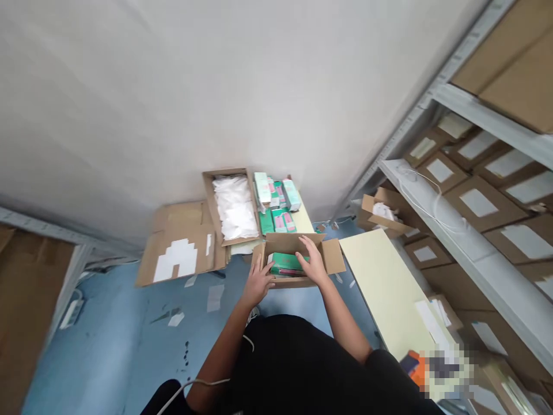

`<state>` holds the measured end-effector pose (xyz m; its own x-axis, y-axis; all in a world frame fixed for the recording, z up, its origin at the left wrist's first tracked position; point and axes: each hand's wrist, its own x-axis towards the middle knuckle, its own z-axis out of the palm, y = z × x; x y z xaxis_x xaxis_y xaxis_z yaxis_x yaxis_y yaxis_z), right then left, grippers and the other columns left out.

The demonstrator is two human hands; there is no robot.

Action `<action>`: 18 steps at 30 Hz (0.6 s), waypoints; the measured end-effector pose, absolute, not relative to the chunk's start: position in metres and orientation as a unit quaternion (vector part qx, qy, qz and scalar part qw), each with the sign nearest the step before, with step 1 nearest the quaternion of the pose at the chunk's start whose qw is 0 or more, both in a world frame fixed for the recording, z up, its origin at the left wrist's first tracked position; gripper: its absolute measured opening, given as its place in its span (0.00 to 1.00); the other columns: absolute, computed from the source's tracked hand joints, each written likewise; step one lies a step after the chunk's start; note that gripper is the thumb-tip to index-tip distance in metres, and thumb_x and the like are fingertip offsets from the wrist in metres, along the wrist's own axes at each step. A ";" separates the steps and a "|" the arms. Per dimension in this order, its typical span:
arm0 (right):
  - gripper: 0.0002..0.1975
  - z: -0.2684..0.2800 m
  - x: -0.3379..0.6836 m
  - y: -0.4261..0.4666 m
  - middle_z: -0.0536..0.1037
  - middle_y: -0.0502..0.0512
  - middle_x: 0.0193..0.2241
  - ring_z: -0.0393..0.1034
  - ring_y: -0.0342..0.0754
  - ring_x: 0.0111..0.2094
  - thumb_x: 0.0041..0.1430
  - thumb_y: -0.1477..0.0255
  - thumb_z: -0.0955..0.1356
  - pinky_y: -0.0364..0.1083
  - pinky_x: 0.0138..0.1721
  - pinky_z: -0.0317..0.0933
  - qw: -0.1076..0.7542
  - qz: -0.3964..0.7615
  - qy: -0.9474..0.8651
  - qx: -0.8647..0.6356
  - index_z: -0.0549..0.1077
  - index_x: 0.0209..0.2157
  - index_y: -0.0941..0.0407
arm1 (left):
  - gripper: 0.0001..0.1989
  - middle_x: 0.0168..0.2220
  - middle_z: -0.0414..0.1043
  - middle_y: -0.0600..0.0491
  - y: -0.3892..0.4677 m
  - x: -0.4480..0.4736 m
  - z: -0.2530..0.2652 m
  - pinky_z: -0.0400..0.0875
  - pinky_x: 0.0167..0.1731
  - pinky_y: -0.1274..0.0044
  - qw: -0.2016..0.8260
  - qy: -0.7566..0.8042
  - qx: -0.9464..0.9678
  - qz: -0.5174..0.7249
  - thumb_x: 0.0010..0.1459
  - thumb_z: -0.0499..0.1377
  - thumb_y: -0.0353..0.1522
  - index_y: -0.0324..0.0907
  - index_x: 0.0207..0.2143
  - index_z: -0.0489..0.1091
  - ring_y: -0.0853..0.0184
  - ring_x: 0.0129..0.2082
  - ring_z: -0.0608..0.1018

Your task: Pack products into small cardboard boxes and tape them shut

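A small open cardboard box (295, 283) stands in front of me with its flaps folded out. Inside lies a long green carton (287, 261) with a pink strip along its near side. My left hand (258, 282) is at the box's left end, its fingers curled over the wall and their tips against the green carton. My right hand (314, 264) reaches over the right end, fingers spread toward the far wall and thumb by the carton's right end. The carton's right end is partly hidden by that hand.
Behind stand a box of white packets (235, 210) and several green-and-pink cartons (283, 219). Flattened cardboard (173, 230) lies to the left. On the right are a pale tabletop (380, 276) and a shelf (488, 242) full of boxes. Paper scraps (176, 319) litter the blue floor.
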<state>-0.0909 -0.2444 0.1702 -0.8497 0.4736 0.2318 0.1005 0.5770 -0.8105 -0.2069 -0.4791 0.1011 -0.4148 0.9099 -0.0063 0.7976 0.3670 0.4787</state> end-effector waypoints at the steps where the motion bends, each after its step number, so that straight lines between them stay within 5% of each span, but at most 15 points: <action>1: 0.27 0.169 -0.109 -0.254 0.66 0.58 0.69 0.59 0.56 0.70 0.69 0.65 0.66 0.59 0.70 0.56 0.208 0.430 -0.865 -0.153 0.66 0.67 0.48 | 0.06 0.71 0.61 0.55 -0.495 -0.218 0.101 0.49 0.72 0.48 0.134 0.822 0.512 0.210 0.62 0.64 0.32 0.47 0.41 0.81 0.45 0.77 0.38; 13: 0.24 0.125 -0.334 -0.304 0.70 0.63 0.65 0.65 0.59 0.66 0.62 0.69 0.70 0.60 0.66 0.62 0.153 0.386 -0.905 -0.093 0.75 0.60 0.53 | 0.07 0.71 0.62 0.53 -0.608 -0.303 0.085 0.50 0.72 0.52 0.158 0.871 0.398 0.238 0.64 0.61 0.33 0.47 0.38 0.81 0.48 0.77 0.36; 18: 0.27 0.108 -0.429 -0.293 0.73 0.66 0.62 0.69 0.59 0.63 0.57 0.73 0.72 0.57 0.66 0.60 0.033 0.308 -0.944 -0.110 0.75 0.59 0.57 | 0.06 0.70 0.63 0.53 -0.609 -0.311 0.082 0.49 0.72 0.50 0.167 0.878 0.377 0.244 0.63 0.62 0.31 0.48 0.37 0.80 0.49 0.77 0.36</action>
